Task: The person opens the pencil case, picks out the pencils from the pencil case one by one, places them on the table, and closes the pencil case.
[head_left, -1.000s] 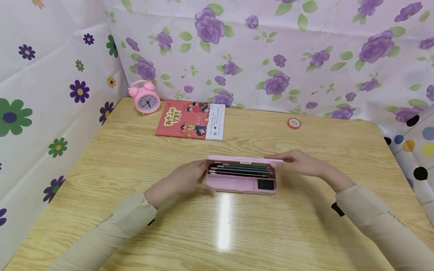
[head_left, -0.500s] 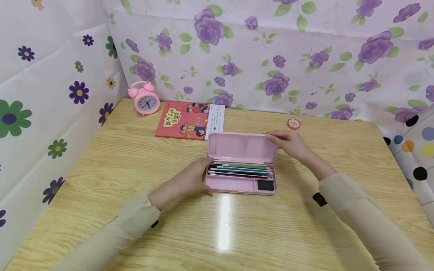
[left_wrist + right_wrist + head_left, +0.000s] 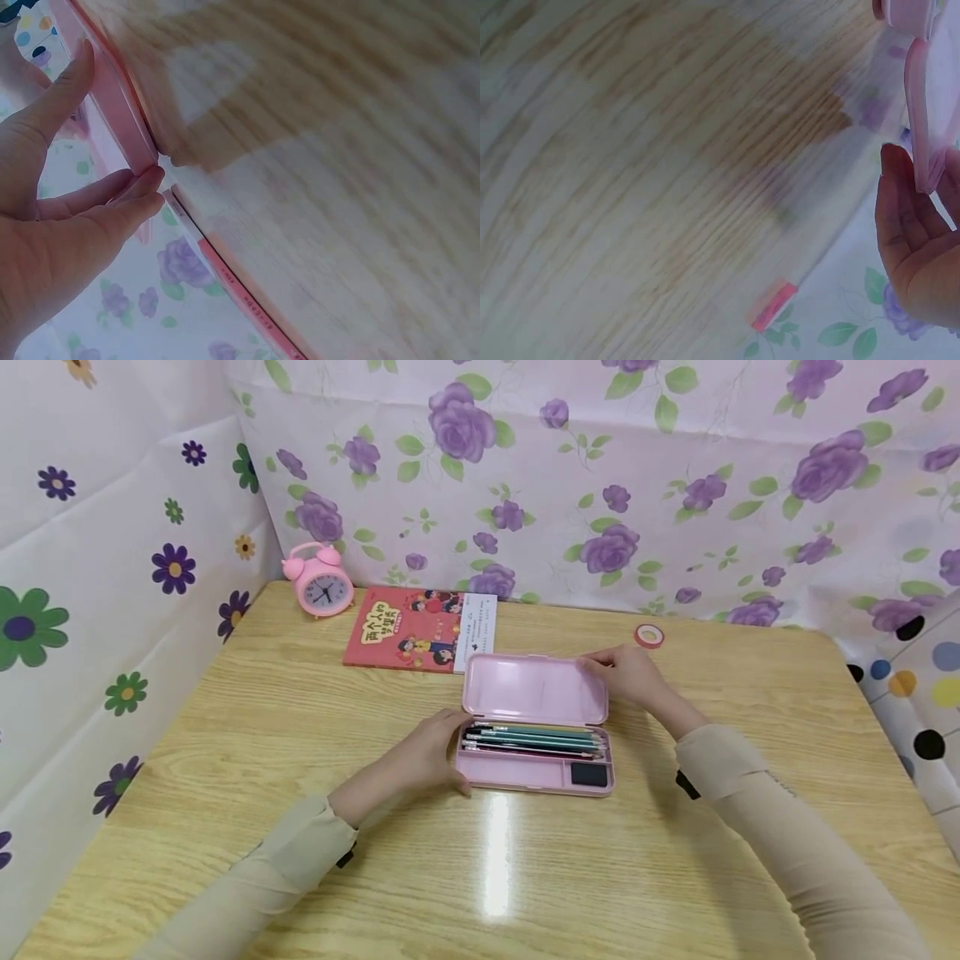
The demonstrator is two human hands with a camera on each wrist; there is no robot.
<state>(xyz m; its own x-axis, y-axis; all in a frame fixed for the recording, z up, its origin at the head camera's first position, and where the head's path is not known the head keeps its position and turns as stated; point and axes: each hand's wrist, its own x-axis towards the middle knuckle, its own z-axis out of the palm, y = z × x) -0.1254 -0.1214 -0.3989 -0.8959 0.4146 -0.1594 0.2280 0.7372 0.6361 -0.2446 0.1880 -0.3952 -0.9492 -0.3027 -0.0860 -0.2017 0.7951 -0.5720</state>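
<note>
A pink pencil case (image 3: 512, 769) sits open on the table, its lid (image 3: 536, 687) raised and leaning back. Several pencils (image 3: 532, 739) lie in the rear compartment, and a black block that looks like an eraser (image 3: 589, 774) fills the small front-right one. My left hand (image 3: 422, 756) grips the case's left end, thumb at the front and fingertips at the back corner, as the left wrist view of the case (image 3: 124, 105) shows. With my right hand (image 3: 632, 678) I pinch the lid's upper right corner, thumb inside and fingers (image 3: 900, 199) behind.
Behind the case lies a red book (image 3: 408, 628), close to the lid's top left. A pink alarm clock (image 3: 322, 583) stands at the back left. A red roll of tape (image 3: 649, 636) lies beyond my right hand. Flowered cloth (image 3: 525, 485) hangs along the table's back edge.
The lid has swung up and back from nearly closed, uncovering the pencils. My right hand moved back with it, then slightly left. My left hand stays at the case's left end.
</note>
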